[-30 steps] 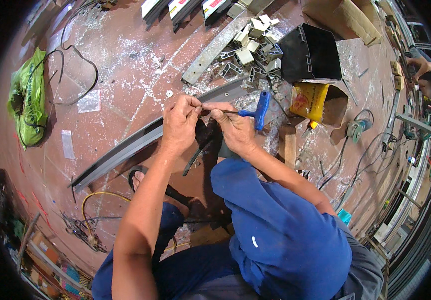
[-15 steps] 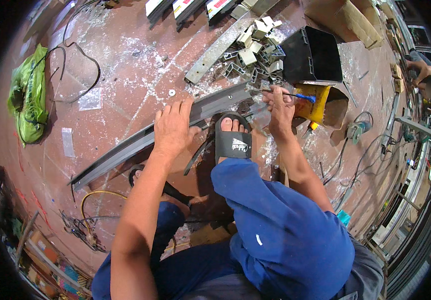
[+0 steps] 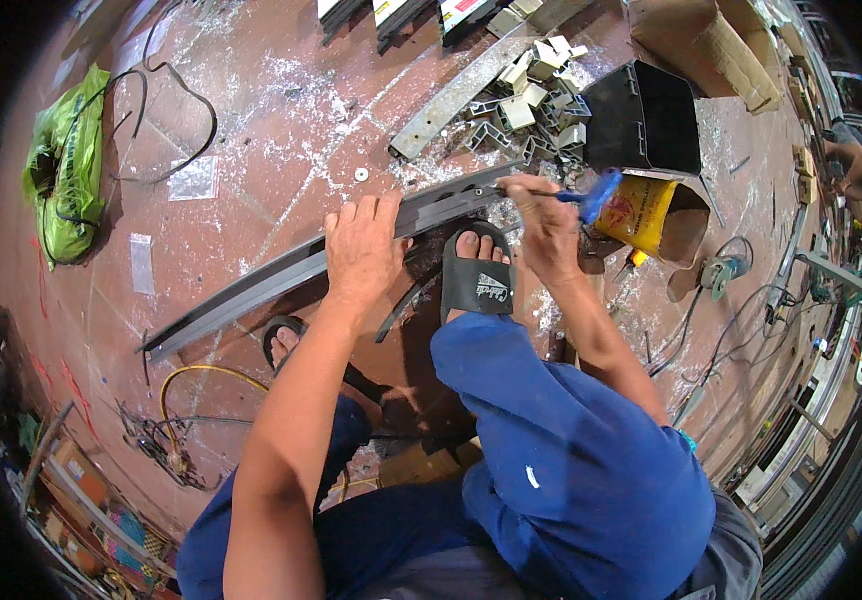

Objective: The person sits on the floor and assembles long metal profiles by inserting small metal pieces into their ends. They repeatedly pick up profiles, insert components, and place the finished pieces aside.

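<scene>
A long grey metal profile [image 3: 271, 277] lies slantwise across the floor in front of me. My left hand [image 3: 363, 245] grips it near its middle, fingers over the far side and thumb on the near side. By the profile's right end, my right hand [image 3: 548, 232] pinches the thin dark shaft of a blue-handled driver [image 3: 601, 195]. The handle points right and is smeared by motion; the tip points left, close to a small round fitting [image 3: 479, 191] on the profile. My sandalled right foot [image 3: 478, 270] stands just below that end.
Cut metal brackets [image 3: 531, 100] lie heaped beyond, beside a flat metal bar [image 3: 451, 115]. To the right are a black bin [image 3: 641, 120], a yellow bag [image 3: 636, 215] and a corded power tool [image 3: 721, 270]. A green bag [image 3: 71, 180] lies left. Another person [image 3: 856, 165] is at far right.
My right hand has shifted left, bringing the driver's tip to the profile's right end, and the blue handle has turned. My left hand stays on the profile. The whole view has shifted slightly.
</scene>
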Demonstrator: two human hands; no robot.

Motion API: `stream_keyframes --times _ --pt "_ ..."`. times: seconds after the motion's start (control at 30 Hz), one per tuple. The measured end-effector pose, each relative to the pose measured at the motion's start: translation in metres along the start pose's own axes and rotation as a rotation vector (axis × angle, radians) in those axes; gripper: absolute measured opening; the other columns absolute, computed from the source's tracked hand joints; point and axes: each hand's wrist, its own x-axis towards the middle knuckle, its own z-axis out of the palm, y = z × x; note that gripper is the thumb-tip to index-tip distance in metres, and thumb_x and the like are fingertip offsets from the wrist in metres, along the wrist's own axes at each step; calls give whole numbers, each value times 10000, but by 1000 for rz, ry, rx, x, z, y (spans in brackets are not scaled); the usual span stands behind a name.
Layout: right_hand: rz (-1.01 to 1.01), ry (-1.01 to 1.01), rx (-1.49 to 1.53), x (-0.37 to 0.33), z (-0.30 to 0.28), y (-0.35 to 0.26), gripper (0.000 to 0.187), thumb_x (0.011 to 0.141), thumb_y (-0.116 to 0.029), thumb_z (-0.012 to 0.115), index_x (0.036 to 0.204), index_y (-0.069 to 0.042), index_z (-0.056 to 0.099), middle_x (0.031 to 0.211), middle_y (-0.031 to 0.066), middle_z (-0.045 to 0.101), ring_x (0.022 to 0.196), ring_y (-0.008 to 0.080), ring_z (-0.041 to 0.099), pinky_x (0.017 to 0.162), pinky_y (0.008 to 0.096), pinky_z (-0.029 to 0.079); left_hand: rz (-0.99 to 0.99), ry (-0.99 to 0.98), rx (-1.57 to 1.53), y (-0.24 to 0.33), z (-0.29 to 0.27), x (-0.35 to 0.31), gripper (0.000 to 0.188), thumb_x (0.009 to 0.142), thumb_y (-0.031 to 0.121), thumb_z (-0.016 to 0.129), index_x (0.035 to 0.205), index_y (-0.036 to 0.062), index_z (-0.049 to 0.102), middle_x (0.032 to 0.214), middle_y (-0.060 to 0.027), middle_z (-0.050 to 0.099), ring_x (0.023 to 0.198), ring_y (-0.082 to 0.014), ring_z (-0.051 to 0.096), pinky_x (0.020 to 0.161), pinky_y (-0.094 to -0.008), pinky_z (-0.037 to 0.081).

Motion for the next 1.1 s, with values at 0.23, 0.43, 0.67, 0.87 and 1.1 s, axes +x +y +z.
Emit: stream_keyframes --times 0.23,0.43,0.67,0.87,1.1 --pt "103 -87 -106 14 7 -8 93 965 -132 743 958 -59 801 987 105 803 927 331 745 879 438 530 10 23 -49 0 1 -1 665 814 254 895 1402 145 604 1180 -88 652 1132 -308 613 967 -473 425" --pt "131 -239 -285 28 0 -29 163 973 -198 721 977 -75 828 957 130 802 895 349 743 881 428 511 2 40 -64 -1 1 -3 655 809 254 896 1389 145 612 1183 -83 651 1131 -302 613 964 -465 427" --pt "-184 -222 -610 33 8 -23 225 989 -247 746 891 -52 801 803 142 730 764 359 677 761 456 498 16 56 -24 -2 5 -2 648 806 270 897 1378 141 621 1221 -83 657 1133 -293 615 955 -449 429" --pt "-187 -165 -598 32 14 -7 297 971 -356 753 892 -70 771 881 161 750 827 358 710 739 492 498 8 32 -30 0 3 -2 630 813 285 893 1368 149 631 1248 -73 656 1136 -282 611 954 -450 430" --pt "-53 -200 -444 37 10 -8 274 963 -339 770 968 -65 762 920 167 749 854 387 725 736 487 549 10 62 -37 0 2 -3 613 821 295 888 1359 152 632 1191 -62 639 1112 -282 607 952 -454 432"
